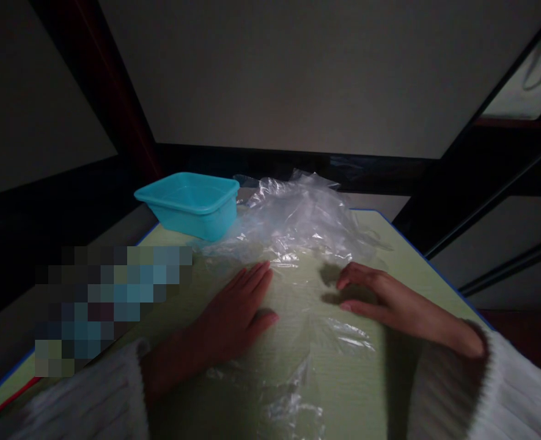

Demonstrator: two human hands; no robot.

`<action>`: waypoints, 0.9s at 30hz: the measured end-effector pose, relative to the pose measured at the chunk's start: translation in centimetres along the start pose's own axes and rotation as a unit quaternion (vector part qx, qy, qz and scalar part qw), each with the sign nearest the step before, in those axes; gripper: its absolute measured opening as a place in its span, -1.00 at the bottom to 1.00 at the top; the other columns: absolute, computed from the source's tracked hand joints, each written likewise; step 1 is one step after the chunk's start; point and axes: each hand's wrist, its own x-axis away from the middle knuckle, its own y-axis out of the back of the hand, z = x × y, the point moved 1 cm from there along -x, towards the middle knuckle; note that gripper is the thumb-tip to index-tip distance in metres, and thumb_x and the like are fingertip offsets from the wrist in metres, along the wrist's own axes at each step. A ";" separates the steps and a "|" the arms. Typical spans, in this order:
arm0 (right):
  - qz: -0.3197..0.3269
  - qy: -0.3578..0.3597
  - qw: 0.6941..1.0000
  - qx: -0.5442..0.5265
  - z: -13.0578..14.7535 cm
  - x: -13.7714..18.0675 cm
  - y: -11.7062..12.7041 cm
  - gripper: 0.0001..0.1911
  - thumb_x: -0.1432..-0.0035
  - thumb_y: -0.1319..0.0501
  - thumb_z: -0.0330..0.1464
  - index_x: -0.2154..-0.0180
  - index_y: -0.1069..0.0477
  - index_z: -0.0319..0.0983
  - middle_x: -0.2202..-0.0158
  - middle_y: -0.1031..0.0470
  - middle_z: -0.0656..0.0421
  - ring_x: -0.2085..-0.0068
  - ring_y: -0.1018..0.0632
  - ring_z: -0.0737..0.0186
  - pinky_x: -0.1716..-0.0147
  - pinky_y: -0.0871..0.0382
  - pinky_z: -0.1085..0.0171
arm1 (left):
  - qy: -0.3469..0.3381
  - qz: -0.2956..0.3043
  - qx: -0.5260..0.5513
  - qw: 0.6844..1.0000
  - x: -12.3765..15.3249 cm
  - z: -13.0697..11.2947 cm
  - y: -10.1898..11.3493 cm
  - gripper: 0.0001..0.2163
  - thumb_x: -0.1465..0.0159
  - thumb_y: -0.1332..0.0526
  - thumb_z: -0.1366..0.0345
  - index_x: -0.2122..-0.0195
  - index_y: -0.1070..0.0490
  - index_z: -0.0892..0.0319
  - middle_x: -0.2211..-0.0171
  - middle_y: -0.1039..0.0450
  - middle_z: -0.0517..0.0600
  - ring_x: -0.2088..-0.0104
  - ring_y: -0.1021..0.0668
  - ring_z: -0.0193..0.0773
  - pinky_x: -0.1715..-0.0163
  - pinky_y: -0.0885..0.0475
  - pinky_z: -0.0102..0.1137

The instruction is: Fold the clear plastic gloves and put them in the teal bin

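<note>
My left hand (236, 311) lies flat, palm down, fingers stretched out on a sheet of clear plastic film (298, 305) spread over a pale green table (408, 256). My right hand (380, 299) rests on the same sheet to the right, fingers curved with the tips touching the film. Behind both hands a crumpled heap of clear plastic bags (302, 214) is piled up. Both arms wear white knitted sleeves.
A turquoise plastic tub (190, 205) stands at the table's far left corner, beside the plastic heap. A blurred-out patch covers the left of the table. The table has a blue edge. Dark frame bars run behind and to the right.
</note>
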 end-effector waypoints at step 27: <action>0.022 0.027 0.983 -0.182 2.4 -0.9 -0.9 -0.78 -0.21 -0.10 -0.23 0.43 -0.27 -0.21 0.47 -0.32 0.24 0.44 -0.36 0.32 0.45 -0.27 0.33 | -0.195 0.125 0.049 0.972 0.3 -3.0 1.2 -0.38 -0.27 -0.08 0.01 -0.24 -0.04 0.30 -0.28 0.06 0.16 -0.27 -0.05 -0.08 -0.24 0.06 -0.17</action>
